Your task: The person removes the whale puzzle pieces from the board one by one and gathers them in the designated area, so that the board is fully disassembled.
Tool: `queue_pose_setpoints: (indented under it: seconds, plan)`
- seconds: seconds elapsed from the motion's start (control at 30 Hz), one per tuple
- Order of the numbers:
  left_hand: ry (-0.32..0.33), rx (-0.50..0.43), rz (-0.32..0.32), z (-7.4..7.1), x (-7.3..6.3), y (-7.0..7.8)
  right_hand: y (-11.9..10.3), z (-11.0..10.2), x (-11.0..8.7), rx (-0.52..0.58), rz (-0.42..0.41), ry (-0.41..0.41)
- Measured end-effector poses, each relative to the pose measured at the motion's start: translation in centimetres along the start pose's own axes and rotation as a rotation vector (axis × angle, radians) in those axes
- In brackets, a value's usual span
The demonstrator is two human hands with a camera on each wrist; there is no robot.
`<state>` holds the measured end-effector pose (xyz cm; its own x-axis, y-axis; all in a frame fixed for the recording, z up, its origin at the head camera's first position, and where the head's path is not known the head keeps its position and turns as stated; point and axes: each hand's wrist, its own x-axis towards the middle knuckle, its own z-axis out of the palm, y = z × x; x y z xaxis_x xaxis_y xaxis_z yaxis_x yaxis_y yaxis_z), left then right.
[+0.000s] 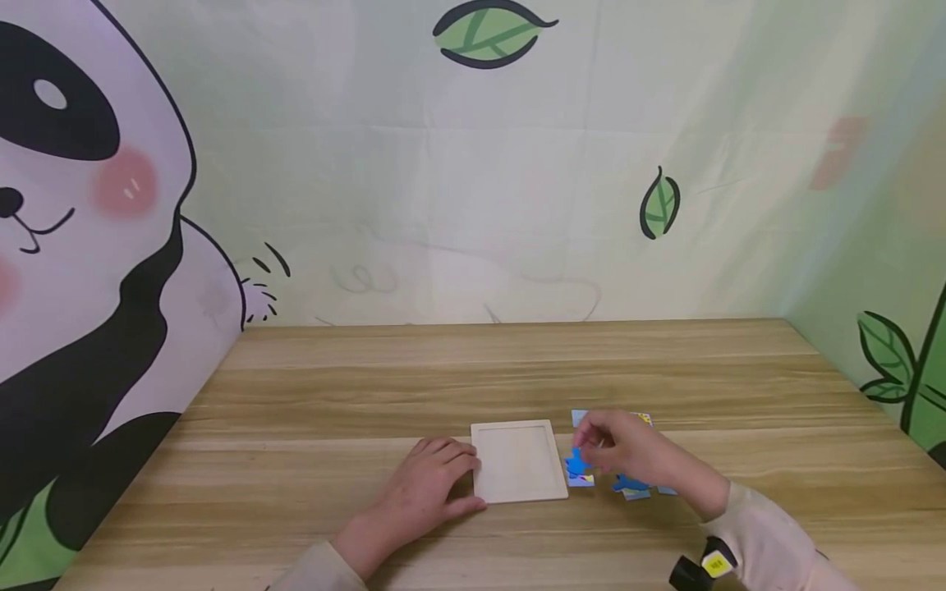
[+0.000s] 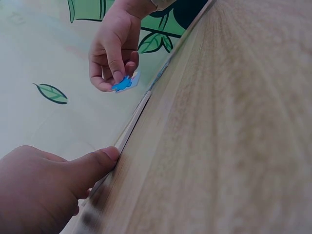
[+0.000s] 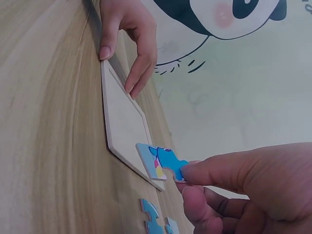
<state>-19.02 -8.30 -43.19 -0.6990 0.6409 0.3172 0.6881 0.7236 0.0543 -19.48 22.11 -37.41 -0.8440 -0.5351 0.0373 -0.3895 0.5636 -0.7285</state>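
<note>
A shallow square wooden puzzle tray (image 1: 520,461) with a raised rim lies flat on the table, its bare inside showing. My left hand (image 1: 438,484) rests at its left side, fingertips touching the rim and thumb (image 2: 108,155) at the near corner. Just right of the tray, my right hand (image 1: 624,447) pinches a blue jigsaw piece (image 3: 163,158) between thumb and fingers. The piece is raised off the table, tilted, and carries a light-blue border with pink and yellow marks. More jigsaw pieces (image 1: 631,484) lie beneath and around the right hand, which partly hides them.
Blue pieces (image 3: 152,217) lie on the wood-grain table (image 1: 355,386) close to the tray's right side. Another piece (image 1: 580,417) shows beyond the right hand. A printed wall cloth (image 1: 443,205) with a panda and leaves stands behind the table.
</note>
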Motion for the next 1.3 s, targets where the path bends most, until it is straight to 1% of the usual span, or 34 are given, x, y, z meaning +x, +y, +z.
queue_pose_setpoints:
  seconds: [0.2,0.6,0.8,1.07,1.3]
  plan:
    - [0.0,-0.006,0.0,-0.1,0.0,0.0,0.6,-0.1,-0.4,-0.009,-0.021,-0.029]
    - [0.015,-0.003,0.003,0.0,0.0,-0.1,1.5,0.1,-0.8,0.04,0.009,-0.064]
    - [0.022,0.005,0.011,0.0,0.0,-0.1,2.0,0.3,-1.0,0.022,0.02,-0.051]
    - [0.027,0.012,0.016,0.0,-0.1,-0.1,2.3,0.6,-1.1,-0.038,0.039,-0.024]
    - [0.031,0.02,0.018,0.1,-0.1,-0.1,2.2,0.9,-1.2,-0.039,0.069,-0.003]
